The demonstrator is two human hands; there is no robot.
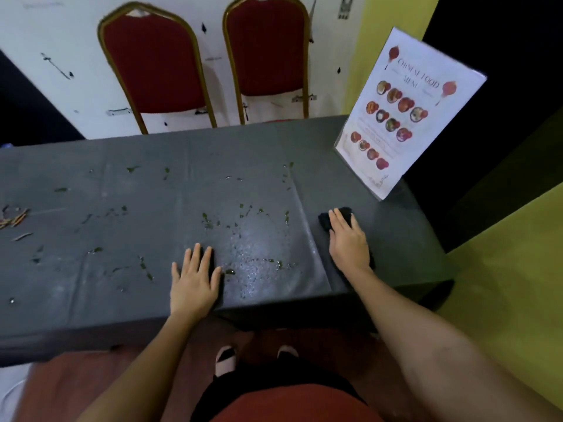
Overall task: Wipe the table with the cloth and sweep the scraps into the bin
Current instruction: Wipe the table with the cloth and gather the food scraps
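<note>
The table [122,293] is covered with a dark grey sheet. Green leaf scraps [207,219] and water drops are scattered over its middle and left. My right hand [348,239] lies flat on a black cloth [325,220] at the table's right end, pressing it onto the surface. My left hand [195,280] rests flat with spread fingers near the front edge, holding nothing. Orange and pale strips of scrap [13,219] lie at the far left. No bin is in view.
A laminated menu stand [405,114] stands upright at the back right corner, just behind the cloth. Two red chairs [158,65] [268,53] with gold frames stand behind the table against a white wall. My feet [227,357] show below the front edge.
</note>
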